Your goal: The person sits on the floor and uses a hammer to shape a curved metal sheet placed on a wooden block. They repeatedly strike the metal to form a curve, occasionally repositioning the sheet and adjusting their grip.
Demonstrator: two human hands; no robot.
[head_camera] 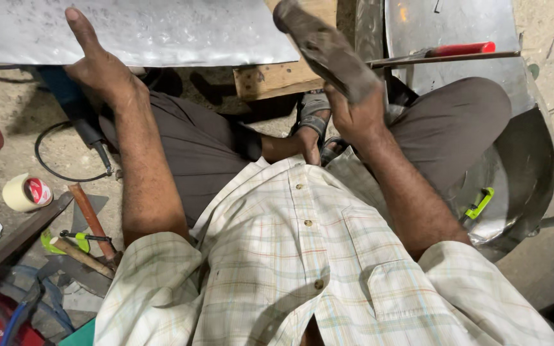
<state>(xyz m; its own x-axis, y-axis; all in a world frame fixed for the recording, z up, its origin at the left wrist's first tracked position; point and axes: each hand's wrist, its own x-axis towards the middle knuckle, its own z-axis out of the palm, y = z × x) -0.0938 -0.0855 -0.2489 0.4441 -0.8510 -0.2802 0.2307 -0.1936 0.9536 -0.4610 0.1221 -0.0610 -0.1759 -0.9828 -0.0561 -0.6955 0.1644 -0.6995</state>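
Observation:
I sit cross-legged on the ground in a checked shirt. My left hand (97, 64) lies flat, fingers spread, on the near edge of a thin metal sheet (181, 29) spread across the top left. My right hand (354, 109) is raised and closed around the handle of a worn mallet (318, 41), whose head points up and to the left above a wooden block (277, 80). The block lies under the sheet's right end.
Red-handled shears (444, 54) rest on curved metal pieces (520, 160) at right, with a green clamp (480, 203). At left lie a tape roll (27, 192), a black cable (65, 173), hammers (91, 224) and green-handled tools (75, 240).

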